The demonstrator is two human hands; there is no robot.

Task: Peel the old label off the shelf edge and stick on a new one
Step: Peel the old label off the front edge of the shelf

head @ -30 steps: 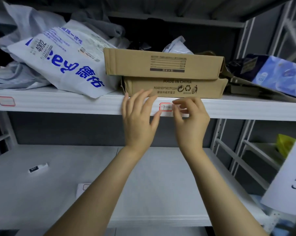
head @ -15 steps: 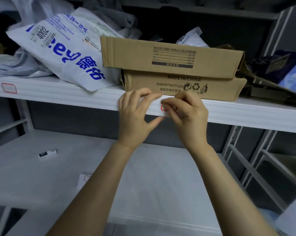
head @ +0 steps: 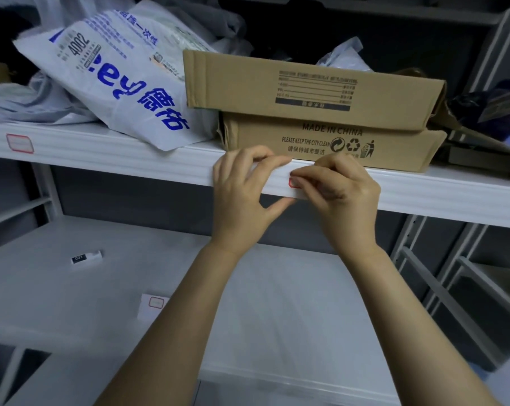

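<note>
Both hands have closed in on the shelf edge (head: 160, 168) since a second ago, when the red-bordered label's face was open to view between them; now only its left end shows. Right hand (head: 340, 194) has fingertips bunched and pressed onto the old label (head: 294, 183), apparently picking at it; whether a corner is lifted cannot be told. Left hand (head: 242, 194) braces just left of the label, fingers curled over the edge, thumb underneath, gripping nothing else. Label looks thin, light and prone to tear, so best taken by a freed corner and drawn off slowly and flat. Below the edge, on the lower shelf, lie a sheet of blank labels (head: 152, 306) and a small marker (head: 86, 257). Above and behind the edge sit two stacked cardboard boxes (head: 315, 112), closed, contents hidden, with printed plastic mailer bags (head: 113, 83) heaped to their left.
</note>
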